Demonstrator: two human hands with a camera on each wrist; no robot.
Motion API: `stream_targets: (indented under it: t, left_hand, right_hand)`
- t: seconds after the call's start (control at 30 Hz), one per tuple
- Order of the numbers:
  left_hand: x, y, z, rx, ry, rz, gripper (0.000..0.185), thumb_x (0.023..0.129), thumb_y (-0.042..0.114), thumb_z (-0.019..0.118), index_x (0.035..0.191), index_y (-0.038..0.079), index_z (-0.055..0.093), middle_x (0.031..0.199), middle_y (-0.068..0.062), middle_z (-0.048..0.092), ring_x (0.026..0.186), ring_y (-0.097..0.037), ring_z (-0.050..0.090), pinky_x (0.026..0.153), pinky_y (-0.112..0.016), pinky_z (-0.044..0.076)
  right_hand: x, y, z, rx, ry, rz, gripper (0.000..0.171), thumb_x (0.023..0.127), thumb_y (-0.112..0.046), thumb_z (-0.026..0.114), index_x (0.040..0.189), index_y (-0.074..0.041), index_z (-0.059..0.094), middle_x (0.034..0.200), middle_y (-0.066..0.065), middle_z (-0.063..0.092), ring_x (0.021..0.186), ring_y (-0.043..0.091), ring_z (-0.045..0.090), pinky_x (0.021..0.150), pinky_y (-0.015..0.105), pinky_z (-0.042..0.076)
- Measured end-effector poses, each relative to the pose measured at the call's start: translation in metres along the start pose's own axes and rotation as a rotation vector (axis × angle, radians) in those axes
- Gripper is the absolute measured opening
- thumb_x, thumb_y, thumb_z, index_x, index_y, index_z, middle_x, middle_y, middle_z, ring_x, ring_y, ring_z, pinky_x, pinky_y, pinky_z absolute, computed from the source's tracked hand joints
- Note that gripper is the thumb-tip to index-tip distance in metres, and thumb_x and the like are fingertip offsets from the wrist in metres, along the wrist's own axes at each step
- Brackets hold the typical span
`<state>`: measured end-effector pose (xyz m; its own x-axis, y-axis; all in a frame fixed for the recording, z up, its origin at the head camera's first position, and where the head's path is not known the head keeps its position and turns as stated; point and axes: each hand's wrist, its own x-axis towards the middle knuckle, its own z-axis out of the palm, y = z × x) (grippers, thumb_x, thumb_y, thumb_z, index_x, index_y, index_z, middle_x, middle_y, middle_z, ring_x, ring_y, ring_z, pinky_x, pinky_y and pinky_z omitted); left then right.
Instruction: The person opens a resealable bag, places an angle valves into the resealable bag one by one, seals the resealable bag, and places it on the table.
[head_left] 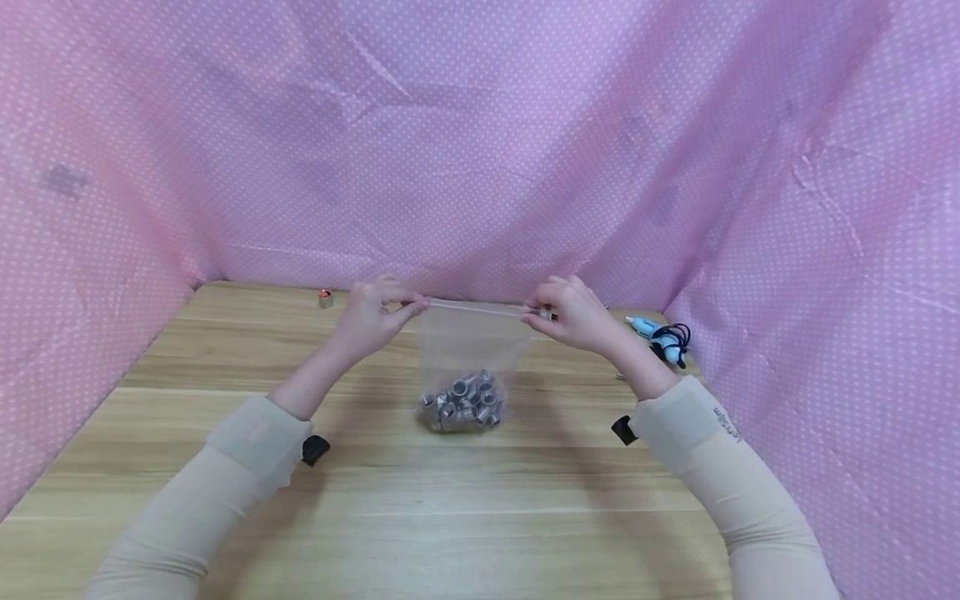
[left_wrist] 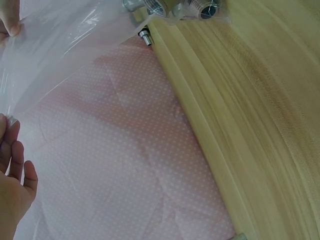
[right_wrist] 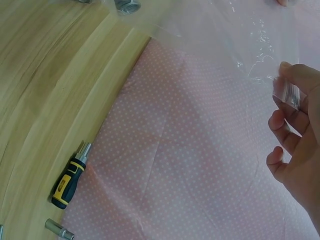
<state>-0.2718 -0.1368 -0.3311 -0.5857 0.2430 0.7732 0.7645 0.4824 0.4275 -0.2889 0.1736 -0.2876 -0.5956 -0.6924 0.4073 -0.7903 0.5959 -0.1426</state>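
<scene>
A clear plastic zip bag (head_left: 468, 342) hangs upright over the wooden table (head_left: 390, 483), its bottom holding several small metal sockets (head_left: 462, 402). My left hand (head_left: 372, 315) pinches the bag's top left corner and my right hand (head_left: 572, 314) pinches the top right corner, stretching the top edge between them. In the left wrist view the bag film (left_wrist: 65, 47) runs from my left hand (left_wrist: 12, 175) up to the metal sockets (left_wrist: 172, 7). The right wrist view shows my right hand's fingers (right_wrist: 292, 125) holding the bag film (right_wrist: 230, 35).
Pink dotted cloth (head_left: 480, 150) walls the table on three sides. A blue tool with a black cord (head_left: 660, 337) lies at the back right. A small metal piece (head_left: 326, 298) sits at the back left. A yellow and black screwdriver (right_wrist: 70, 177) and a loose socket (right_wrist: 59, 230) lie by the cloth.
</scene>
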Motion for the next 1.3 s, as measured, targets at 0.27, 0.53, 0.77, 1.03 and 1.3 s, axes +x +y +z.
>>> stream_targets:
  t: [0.27,0.53,0.77,1.03,1.3]
  left_hand:
    - [0.001,0.001,0.000,0.022,-0.004,0.042,0.006,0.073,0.006,0.079,0.077,0.003,0.075,0.072,-0.008,0.071,0.067,-0.018,0.060,0.057,-0.036,0.047]
    - [-0.001,0.001,-0.001,0.032,-0.005,0.024,0.005,0.074,0.006,0.078,0.077,0.002,0.075,0.073,-0.008,0.072,0.069,-0.019,0.061,0.059,-0.034,0.047]
    - [-0.002,0.002,-0.002,0.039,-0.012,0.018,0.006,0.075,0.007,0.078,0.078,0.002,0.075,0.075,-0.008,0.072,0.070,-0.020,0.062,0.060,-0.037,0.049]
    - [-0.003,0.000,-0.002,0.030,-0.012,0.013,0.005,0.075,0.006,0.078,0.078,0.002,0.075,0.076,-0.008,0.072,0.071,-0.020,0.063,0.062,-0.035,0.050]
    - [-0.004,-0.002,-0.005,0.026,-0.006,0.001,0.006,0.076,0.006,0.077,0.078,0.001,0.075,0.076,-0.009,0.072,0.071,-0.019,0.063,0.062,-0.030,0.050]
  right_hand:
    - [-0.008,0.005,-0.001,-0.007,0.016,-0.015,0.009,0.084,-0.019,0.072,0.085,-0.012,0.068,0.076,-0.002,0.060,0.072,0.017,0.050,0.068,0.031,0.029]
    - [-0.013,0.011,-0.003,-0.011,0.014,-0.022,0.008,0.084,-0.019,0.071,0.084,-0.011,0.068,0.075,-0.003,0.058,0.071,0.017,0.049,0.067,0.030,0.028]
    - [-0.015,0.013,-0.004,-0.008,0.030,-0.046,0.010,0.083,-0.019,0.073,0.084,-0.009,0.068,0.077,-0.003,0.062,0.074,0.015,0.051,0.068,0.030,0.030]
    - [-0.017,0.015,-0.004,-0.008,0.040,-0.036,0.010,0.082,-0.018,0.073,0.083,-0.010,0.068,0.079,-0.003,0.064,0.077,0.015,0.053,0.068,0.031,0.032]
    - [-0.015,0.015,0.000,0.005,0.077,-0.018,0.008,0.081,-0.017,0.074,0.079,-0.011,0.068,0.074,-0.003,0.064,0.074,0.017,0.052,0.067,0.032,0.031]
